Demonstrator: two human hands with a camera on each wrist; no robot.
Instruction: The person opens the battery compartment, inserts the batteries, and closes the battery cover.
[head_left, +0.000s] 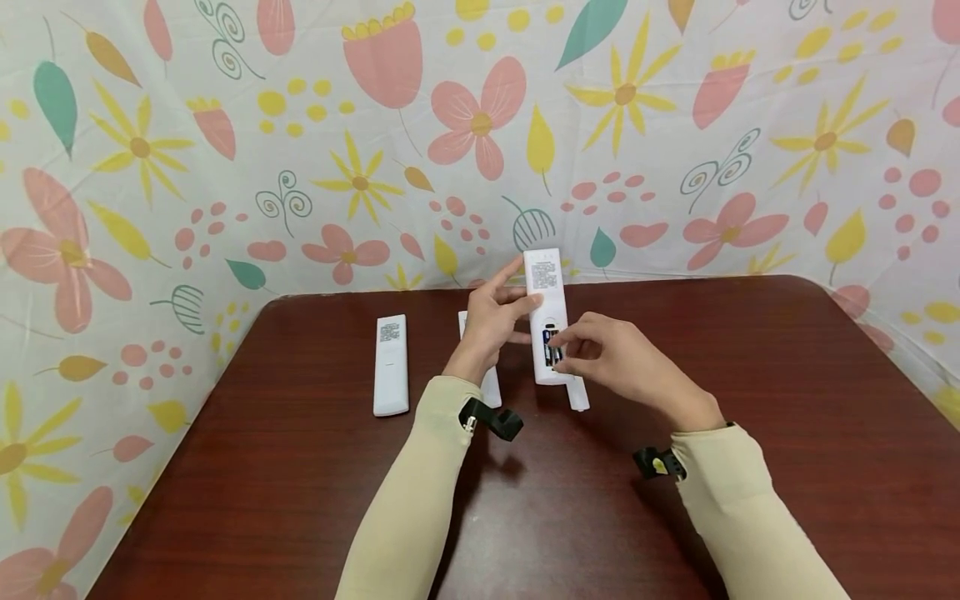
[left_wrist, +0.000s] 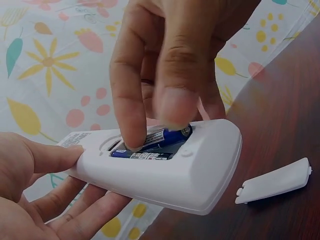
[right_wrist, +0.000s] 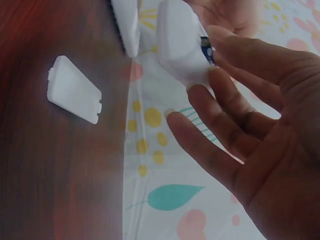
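Observation:
My left hand (head_left: 491,325) holds a white remote control (head_left: 550,308) with its back turned up, thumb on the near edge and fingers underneath. The battery compartment is uncovered. Inside it, in the left wrist view, one battery (left_wrist: 142,155) lies along the near side, and a blue battery (left_wrist: 172,136) sits tilted behind it. My right hand (head_left: 618,354) pinches that tilted battery, its thumb on the end near the remote's rounded end and its index fingertip towards the other. The remaining right fingers hang beside the remote.
The detached white battery cover (head_left: 578,395) lies on the dark wooden table (head_left: 570,508) close to the remote. A second white remote (head_left: 391,367) lies at the left, and a third (head_left: 491,388) is partly hidden by my left hand. A flowered cloth (head_left: 480,200) hangs behind the table.

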